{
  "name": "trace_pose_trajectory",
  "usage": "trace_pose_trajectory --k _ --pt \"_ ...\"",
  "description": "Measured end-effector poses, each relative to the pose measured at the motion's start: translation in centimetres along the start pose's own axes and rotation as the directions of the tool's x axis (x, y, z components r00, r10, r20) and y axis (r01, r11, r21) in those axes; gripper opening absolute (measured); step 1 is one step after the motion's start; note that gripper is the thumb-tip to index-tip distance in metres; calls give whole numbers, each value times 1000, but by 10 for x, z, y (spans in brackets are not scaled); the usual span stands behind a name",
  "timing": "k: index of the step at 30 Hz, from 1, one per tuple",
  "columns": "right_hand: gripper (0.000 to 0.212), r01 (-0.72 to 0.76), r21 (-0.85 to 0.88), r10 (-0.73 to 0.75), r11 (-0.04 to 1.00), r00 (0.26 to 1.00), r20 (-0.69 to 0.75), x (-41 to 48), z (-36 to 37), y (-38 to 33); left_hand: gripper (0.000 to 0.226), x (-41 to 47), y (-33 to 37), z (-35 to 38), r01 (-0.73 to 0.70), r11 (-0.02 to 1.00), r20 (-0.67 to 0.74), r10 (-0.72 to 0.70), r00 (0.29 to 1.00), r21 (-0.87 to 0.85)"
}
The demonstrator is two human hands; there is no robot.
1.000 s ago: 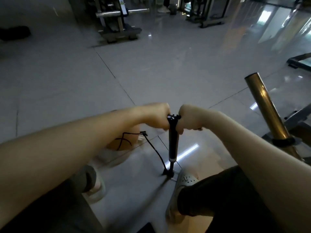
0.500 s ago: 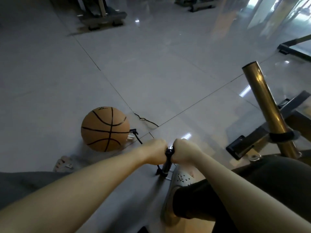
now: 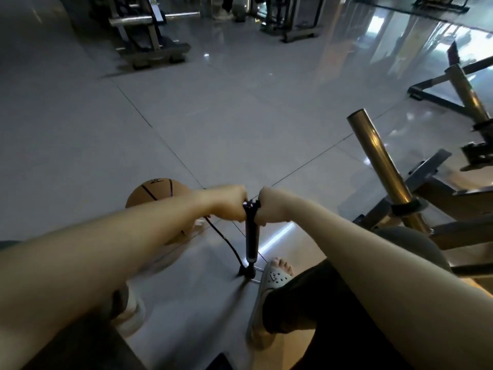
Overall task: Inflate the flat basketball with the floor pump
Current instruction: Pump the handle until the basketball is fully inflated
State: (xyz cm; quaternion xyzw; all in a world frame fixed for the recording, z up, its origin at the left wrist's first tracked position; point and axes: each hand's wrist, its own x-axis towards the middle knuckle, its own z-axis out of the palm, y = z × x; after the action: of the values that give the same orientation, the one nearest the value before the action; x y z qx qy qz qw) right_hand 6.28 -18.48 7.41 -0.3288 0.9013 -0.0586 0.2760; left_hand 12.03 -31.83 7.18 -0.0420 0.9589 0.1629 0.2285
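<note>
Two-handed grip on the floor pump (image 3: 252, 236), out on a dim gym floor (image 3: 240, 116).
Far left of the fingers (image 3: 238, 210), half hidden behind the left forearm: the orange basketball (image 3: 160, 193), down on the grey tiles, visible part rounded. Passing below the left hand (image 3: 229, 202) from near the ball down to the pump's foot: a thin black hose (image 3: 226, 243). Left hand and right hand (image 3: 273, 206) both curled tight round the crossbar handle (image 3: 251, 205), knuckles up, one on each side of the upright black barrel. Below the right fingers, just beside the pump's base: a pale sandal (image 3: 272, 279), toes showing. Well right of the fingers: a tilted brass-coloured post (image 3: 378, 166).
</note>
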Motion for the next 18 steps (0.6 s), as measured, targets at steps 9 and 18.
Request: trace_pose_trajectory --k 9,18 --pt "8 -21 56 20 998 1000 12 -17 -35 -12 19 -2 10 -32 -17 999 0 17 1000 -37" --pt "16 -78 -16 79 997 996 49 40 70 33 22 50 -17 80 -4 1000 13 4 1000 -14"
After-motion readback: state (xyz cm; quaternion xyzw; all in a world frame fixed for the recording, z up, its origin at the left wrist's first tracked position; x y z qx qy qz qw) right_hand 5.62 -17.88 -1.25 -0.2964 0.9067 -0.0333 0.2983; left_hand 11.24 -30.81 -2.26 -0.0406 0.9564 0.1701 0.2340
